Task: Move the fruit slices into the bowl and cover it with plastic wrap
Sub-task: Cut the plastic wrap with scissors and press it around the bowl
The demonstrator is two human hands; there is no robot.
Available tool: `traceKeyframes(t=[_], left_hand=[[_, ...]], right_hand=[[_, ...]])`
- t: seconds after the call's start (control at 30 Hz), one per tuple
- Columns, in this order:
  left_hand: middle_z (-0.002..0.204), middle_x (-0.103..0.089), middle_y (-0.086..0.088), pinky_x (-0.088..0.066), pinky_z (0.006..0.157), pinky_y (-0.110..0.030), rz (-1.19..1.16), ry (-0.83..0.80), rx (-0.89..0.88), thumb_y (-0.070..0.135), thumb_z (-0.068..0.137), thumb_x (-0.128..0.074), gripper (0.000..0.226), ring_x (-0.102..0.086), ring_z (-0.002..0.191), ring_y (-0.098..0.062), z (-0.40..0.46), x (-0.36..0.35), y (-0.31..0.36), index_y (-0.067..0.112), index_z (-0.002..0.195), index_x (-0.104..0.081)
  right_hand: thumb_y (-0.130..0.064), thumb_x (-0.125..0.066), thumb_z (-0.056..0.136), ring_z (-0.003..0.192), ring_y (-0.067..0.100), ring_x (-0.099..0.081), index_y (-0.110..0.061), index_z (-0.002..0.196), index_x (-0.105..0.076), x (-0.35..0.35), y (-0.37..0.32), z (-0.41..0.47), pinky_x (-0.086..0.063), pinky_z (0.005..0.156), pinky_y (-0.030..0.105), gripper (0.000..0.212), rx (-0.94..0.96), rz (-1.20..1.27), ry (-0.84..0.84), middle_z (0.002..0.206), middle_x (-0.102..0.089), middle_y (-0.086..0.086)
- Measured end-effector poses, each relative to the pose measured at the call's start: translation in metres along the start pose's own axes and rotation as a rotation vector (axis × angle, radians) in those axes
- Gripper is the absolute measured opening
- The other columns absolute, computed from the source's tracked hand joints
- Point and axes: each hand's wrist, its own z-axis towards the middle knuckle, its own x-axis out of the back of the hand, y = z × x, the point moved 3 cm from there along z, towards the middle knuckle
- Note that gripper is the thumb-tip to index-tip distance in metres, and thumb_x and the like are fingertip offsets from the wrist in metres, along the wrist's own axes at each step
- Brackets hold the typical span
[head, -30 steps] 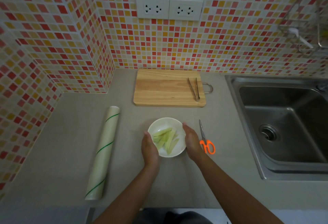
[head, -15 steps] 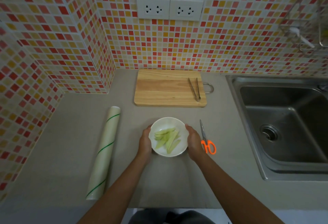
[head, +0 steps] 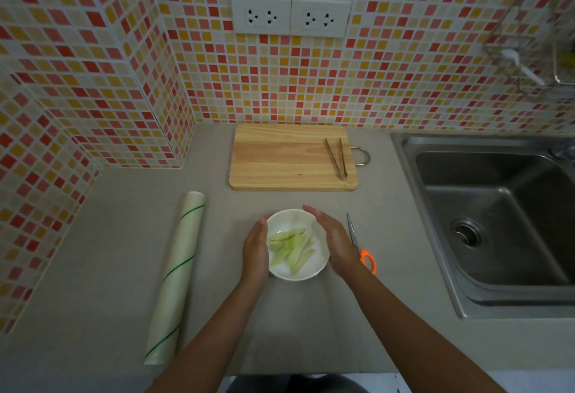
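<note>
A white bowl (head: 292,218) sits on the grey counter and holds several pale green fruit slices (head: 291,250). My left hand (head: 255,248) lies flat against the bowl's left side, fingers pointing away from me. My right hand (head: 334,241) cups the right side, its fingertips curving over the far rim. I cannot tell whether a clear film lies over the bowl. The roll of plastic wrap (head: 175,277), pale with green stripes, lies on the counter to the left, apart from both hands.
Orange-handled scissors (head: 367,260) lie just right of my right hand. A wooden cutting board (head: 286,157) with metal tongs (head: 337,159) on it sits behind the bowl. A steel sink (head: 491,218) fills the right side. Tiled walls close off the back and left.
Both hands slid from the bowl's near edge forward along its sides, the right fingertips reaching the far rim. The bowl stayed in place.
</note>
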Motion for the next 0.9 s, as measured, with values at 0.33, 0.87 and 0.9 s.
traceKeyframes(t=[0.33, 0.87, 0.9], left_hand=[[0.113, -0.069, -0.015, -0.053, 0.083, -0.030, 0.087, -0.118, 0.029, 0.031, 0.103, -0.033, 0.043, -0.065, 0.102, -0.025, 0.007, -0.001, 0.005, 0.007, 0.116, -0.066], [0.084, -0.073, -0.007, -0.052, 0.080, -0.036, 0.106, 0.013, -0.017, 0.030, 0.099, -0.045, 0.034, -0.068, 0.082, -0.021, 0.010, 0.003, -0.005, 0.021, 0.082, -0.073], [0.085, -0.073, -0.007, -0.052, 0.080, -0.036, 0.104, 0.017, -0.016, 0.030, 0.099, -0.045, 0.034, -0.068, 0.082, -0.022, 0.011, 0.004, -0.005, 0.020, 0.083, -0.073]], right_hand=[[-0.054, -0.030, 0.097, 0.110, 0.034, -0.063, -0.001, 0.115, -0.065, 0.003, -0.005, 0.011, -0.048, 0.099, 0.046, 0.066, -0.214, -0.108, -0.191, 0.116, -0.067, 0.022], [-0.059, -0.032, 0.094, 0.098, 0.028, -0.066, 0.000, 0.116, -0.064, -0.014, -0.011, 0.025, -0.054, 0.085, 0.035, 0.072, -0.308, -0.008, -0.355, 0.105, -0.068, 0.019], [-0.061, -0.030, 0.093, 0.101, 0.031, -0.064, 0.003, 0.119, -0.061, -0.014, -0.010, 0.025, -0.052, 0.089, 0.038, 0.077, -0.299, -0.008, -0.317, 0.109, -0.065, 0.022]])
